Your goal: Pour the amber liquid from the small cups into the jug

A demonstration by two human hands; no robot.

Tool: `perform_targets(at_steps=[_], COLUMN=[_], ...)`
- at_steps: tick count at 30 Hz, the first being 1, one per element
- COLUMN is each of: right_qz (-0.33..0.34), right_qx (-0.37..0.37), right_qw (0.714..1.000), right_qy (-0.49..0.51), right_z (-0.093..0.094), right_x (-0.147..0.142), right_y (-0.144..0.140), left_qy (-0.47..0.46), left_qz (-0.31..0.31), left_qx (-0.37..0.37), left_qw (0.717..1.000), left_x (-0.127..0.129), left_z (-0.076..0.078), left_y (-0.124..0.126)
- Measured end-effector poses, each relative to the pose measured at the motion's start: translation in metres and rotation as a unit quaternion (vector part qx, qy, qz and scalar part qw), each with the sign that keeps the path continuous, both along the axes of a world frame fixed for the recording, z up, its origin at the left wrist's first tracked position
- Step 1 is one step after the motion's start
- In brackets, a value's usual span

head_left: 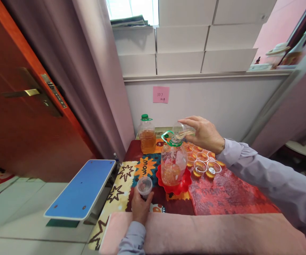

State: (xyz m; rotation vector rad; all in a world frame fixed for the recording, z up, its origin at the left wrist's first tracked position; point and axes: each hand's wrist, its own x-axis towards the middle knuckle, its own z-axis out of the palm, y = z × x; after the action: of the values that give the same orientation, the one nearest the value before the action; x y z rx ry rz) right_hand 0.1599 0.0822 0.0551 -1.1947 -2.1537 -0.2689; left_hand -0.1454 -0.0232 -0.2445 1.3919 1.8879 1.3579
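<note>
My right hand [204,134] holds a small clear cup [182,131] tipped sideways over the open mouth of a large clear jug [173,162]. The jug has a green neck ring and some amber liquid at the bottom, and it stands on a red plate [185,183]. My left hand [140,207] grips another small clear plastic cup [144,186] upright on the table's near left part. Several small cups with amber liquid [202,162] stand just right of the jug.
A second jug [147,134] with a green cap and amber liquid stands at the table's back left. The table carries a patterned cloth [131,173]. A blue board [82,189] sits to the left, beside a wooden door [14,117] and curtain [89,71].
</note>
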Motion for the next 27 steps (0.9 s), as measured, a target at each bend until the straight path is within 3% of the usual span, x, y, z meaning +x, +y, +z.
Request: perform_targets(at_steps=[27], right_qz=[0.028], right_qx=[0.051], right_qw=[0.997], right_qy=[-0.046], right_z=[-0.0008], right_x=[-0.0008], right_y=[-0.0009], left_qy=[0.007], left_qz=[0.001], left_qx=[0.021], left_qw=[1.000], left_x=[0.0005], left_z=[-0.0012], left_y=[0.0003])
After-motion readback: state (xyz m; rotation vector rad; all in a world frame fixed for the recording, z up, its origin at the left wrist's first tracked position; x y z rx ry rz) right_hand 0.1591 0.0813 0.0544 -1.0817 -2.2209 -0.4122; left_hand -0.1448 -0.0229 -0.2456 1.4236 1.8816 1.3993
